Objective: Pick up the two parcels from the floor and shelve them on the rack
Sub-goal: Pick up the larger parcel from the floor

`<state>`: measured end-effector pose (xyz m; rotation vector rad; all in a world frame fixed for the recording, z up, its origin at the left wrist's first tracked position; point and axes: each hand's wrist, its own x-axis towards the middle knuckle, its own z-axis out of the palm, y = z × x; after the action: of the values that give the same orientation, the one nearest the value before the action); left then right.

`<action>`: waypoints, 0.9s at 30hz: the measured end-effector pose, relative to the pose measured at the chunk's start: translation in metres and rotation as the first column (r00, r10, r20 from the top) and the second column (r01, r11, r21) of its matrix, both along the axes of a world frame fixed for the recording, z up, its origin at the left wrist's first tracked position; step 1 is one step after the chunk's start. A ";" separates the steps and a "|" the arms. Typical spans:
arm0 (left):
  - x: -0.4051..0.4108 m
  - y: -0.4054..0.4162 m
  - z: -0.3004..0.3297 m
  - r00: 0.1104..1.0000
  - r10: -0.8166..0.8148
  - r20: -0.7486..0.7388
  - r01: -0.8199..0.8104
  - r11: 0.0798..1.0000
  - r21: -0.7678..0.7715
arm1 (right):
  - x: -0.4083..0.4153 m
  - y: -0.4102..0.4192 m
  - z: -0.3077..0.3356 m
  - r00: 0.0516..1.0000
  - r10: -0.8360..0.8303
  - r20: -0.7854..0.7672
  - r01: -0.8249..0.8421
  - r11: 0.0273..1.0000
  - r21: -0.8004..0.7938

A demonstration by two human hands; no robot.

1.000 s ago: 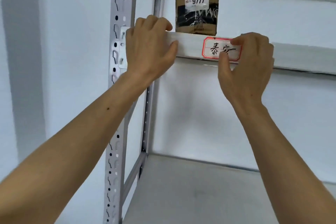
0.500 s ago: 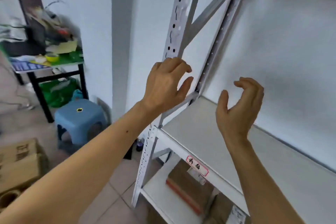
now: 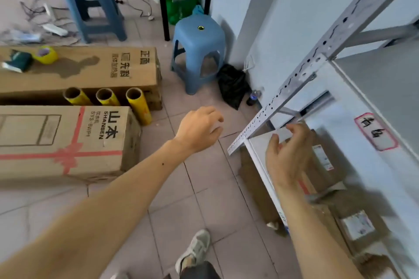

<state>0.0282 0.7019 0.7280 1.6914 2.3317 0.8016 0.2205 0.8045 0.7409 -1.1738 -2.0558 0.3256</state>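
I look down at the tiled floor beside the grey metal rack (image 3: 294, 88) on the right. My left hand (image 3: 199, 129) hangs over the floor, fingers loosely curled, holding nothing. My right hand (image 3: 288, 154) is in front of the rack's lowest shelf (image 3: 260, 149), fingers apart and empty. Behind my right hand a brown parcel with a white label (image 3: 324, 165) lies on that lowest shelf. Another brown parcel with a label (image 3: 356, 226) lies further right on the same level. A shelf edge above carries a red-bordered tag (image 3: 374, 131).
Two long cardboard cartons (image 3: 68, 140) (image 3: 90, 70) lie on the floor at left, with three yellow rolls (image 3: 138, 106) between them. Two blue stools (image 3: 197, 52) (image 3: 90, 0) stand behind. A black bag (image 3: 231, 84) and a small bottle (image 3: 252, 97) sit by the wall. My shoe (image 3: 195, 251) is below.
My view has swung from the upper shelf down to the floor. Both hands have left the shelf beam and dropped low, empty.
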 end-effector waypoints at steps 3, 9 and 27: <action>-0.018 -0.072 -0.057 0.995 0.062 0.075 -0.053 0.991 -0.120 | -0.017 -0.054 -0.048 0.999 0.012 0.045 -0.008 0.997 -0.074; -0.057 -0.229 -0.168 0.979 0.126 0.159 -0.062 0.932 -0.356 | -0.054 -0.169 -0.150 0.992 0.045 0.121 -0.020 0.980 -0.200; -0.143 -0.505 -0.429 0.825 0.542 0.156 -0.264 0.616 -0.742 | -0.150 -0.462 -0.445 0.899 0.349 0.266 -0.095 0.747 -0.658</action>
<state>-0.1152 0.1972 0.2990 0.6175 2.3164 0.1730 0.0703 0.3421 0.2959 -1.4556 -2.5343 1.0622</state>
